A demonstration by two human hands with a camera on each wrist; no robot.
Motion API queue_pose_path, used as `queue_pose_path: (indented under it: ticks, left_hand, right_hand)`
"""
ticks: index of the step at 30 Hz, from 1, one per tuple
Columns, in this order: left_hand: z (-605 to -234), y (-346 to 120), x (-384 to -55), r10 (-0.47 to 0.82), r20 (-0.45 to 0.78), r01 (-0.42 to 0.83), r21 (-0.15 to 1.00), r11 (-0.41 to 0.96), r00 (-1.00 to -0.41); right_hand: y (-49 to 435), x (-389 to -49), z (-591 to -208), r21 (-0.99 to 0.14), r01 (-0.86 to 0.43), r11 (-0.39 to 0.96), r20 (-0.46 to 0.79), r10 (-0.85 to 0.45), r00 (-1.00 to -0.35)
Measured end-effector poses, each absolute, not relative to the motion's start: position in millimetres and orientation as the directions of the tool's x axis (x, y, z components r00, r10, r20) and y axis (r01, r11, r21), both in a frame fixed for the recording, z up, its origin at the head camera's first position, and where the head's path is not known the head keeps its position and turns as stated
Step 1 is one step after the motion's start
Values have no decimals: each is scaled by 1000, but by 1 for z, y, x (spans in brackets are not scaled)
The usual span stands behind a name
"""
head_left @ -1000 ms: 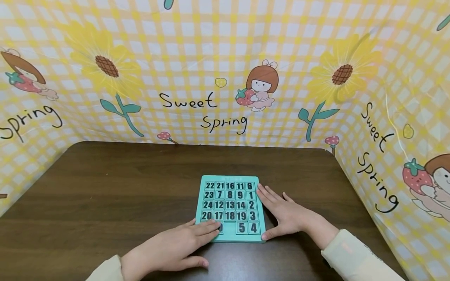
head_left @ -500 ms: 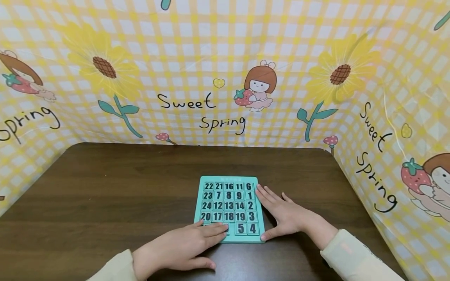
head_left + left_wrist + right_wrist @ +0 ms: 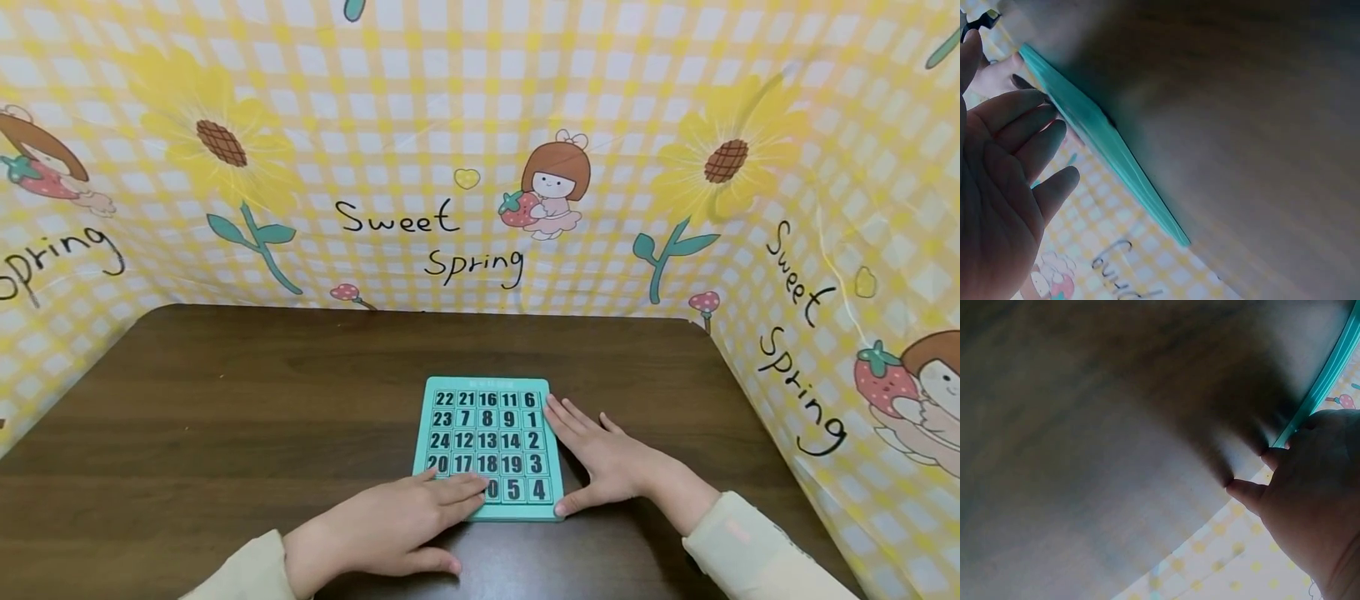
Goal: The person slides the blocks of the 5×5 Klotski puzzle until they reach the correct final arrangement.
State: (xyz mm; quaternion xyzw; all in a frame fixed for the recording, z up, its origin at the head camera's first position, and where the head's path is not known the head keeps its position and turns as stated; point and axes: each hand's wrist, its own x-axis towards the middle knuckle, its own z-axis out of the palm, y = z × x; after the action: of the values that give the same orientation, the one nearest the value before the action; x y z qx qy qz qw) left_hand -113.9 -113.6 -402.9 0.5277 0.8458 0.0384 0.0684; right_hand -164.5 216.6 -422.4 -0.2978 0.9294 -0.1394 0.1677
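Clock positions refer to the centre of the turquoise number sliding puzzle in the head view. At 8 o'clock, the left hand lies extended, grip open, fingertips on the bottom row, partly covering a tile ending in 0. At 3 o'clock, the right hand is spread wide, thumb and fingers touching the puzzle's edge. The puzzle lies flat on the wood-grain table. Beyond, at 12 o'clock: yellow-checked "Sweet Spring" cloth.
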Motion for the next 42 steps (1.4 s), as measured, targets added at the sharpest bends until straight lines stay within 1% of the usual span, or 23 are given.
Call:
queue_pose_path:
  ticks: [4, 10, 13, 18, 24, 27, 32, 42]
  left_hand:
    - [-397, -130, -111, 875, -69, 868, 113, 484, -479]
    - [-391, -156, -106, 818, -105, 803, 157, 576, -566]
    - [-391, -164, -104, 806, -97, 789, 163, 592, -584]
    - [-398, -166, -103, 821, -65, 808, 149, 570, -567]
    - [-404, -165, -101, 847, -34, 845, 68, 531, -530]
    - [-406, -164, -102, 852, -22, 850, 44, 524, -524]
    - [-406, -157, -104, 856, -16, 854, 55, 517, -517]
    - [-406, -139, -111, 879, -40, 878, 40, 476, -475]
  right_hand:
    - [218, -164, -421, -360, -500, 788, -237, -595, -768]
    - [218, -164, -422, -364, -505, 782, -237, -603, -762]
    - [216, -165, -423, -363, -510, 780, -232, -606, -761]
    - [215, -164, -424, -362, -506, 783, -242, -604, -760]
    - [215, -164, -424, -364, -509, 780, -233, -605, -761]
    - [215, -164, -424, -361, -511, 780, -229, -606, -762]
    - [216, -164, -424, -362, -514, 777, -225, -609, -761]
    - [216, -163, -422, -366, -513, 777, -230, -609, -759]
